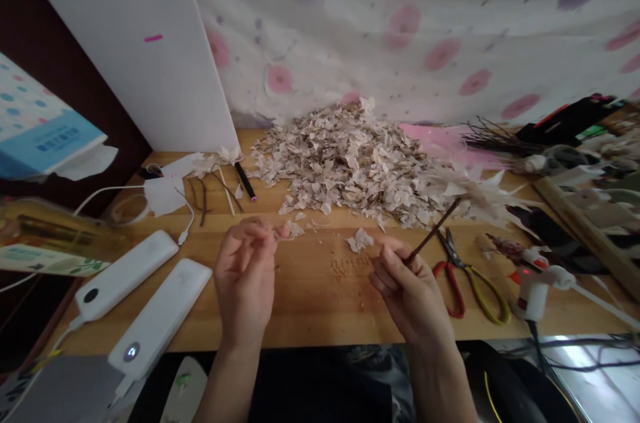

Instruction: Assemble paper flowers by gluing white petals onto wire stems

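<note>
The tissue box [55,139] and yellowish bottle [60,231] are cut off by the left edge, the right hand [411,283] hides the low end of the brown stick [436,228], the pale tuft [485,197] on its top is blurry, and what, if anything, the left hand [247,279] pinches is too small to tell.

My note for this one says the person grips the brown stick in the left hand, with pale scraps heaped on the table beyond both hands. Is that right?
Not quite: the head view shows the brown stick in the right hand, not the left hand. The pale scraps are heaped on the table beyond both hands, as noted.
</note>
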Tool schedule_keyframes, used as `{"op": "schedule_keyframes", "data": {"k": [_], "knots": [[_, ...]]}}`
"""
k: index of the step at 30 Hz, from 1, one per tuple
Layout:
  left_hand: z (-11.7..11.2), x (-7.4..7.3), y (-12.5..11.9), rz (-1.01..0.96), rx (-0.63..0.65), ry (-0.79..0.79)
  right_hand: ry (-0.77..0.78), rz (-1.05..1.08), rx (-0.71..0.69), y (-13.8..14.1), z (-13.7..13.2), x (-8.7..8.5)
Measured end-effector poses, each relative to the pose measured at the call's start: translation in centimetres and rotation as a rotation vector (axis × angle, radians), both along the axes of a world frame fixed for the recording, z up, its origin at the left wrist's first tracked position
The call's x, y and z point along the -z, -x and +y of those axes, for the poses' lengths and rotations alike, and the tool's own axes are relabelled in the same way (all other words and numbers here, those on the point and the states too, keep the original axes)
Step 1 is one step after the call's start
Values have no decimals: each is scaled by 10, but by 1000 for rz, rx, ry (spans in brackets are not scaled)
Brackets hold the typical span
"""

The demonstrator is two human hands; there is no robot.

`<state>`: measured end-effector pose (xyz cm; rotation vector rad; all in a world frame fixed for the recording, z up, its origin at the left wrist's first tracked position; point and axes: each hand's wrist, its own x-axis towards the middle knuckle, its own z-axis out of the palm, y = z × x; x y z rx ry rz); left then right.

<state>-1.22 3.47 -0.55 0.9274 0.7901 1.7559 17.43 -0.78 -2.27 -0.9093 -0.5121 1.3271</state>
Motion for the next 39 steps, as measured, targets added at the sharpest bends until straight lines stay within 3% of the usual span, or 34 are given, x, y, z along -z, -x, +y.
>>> {"op": "schedule_keyframes", "data": {"k": [2,6,9,17,25,30,33,36,39], "knots": [[0,5,4,-53,51,64,16,78,-86,-4,-2,-1],[-2,15,-1,-105,249,140,57,115,-123,-3,-7,-5],[-4,19,-10,-99,407,205,53,230,-268,-1,-9,-4],[-5,25,-42,6,478,458,12,651,-716,3,-10,10],[4,28,-55,122,550,517,90,728,-785,13,-8,18],[1,24,-58,141,724,480,50,767,-764,21,-6,16],[0,19,-57,48,745,580,58,627,-705,22,-8,14],[5,10,-57,-170,692,727,6,223,-633,8,-20,11],[13,-2,-58,-449,582,876,89,-157,-356,-22,-45,9]]}}
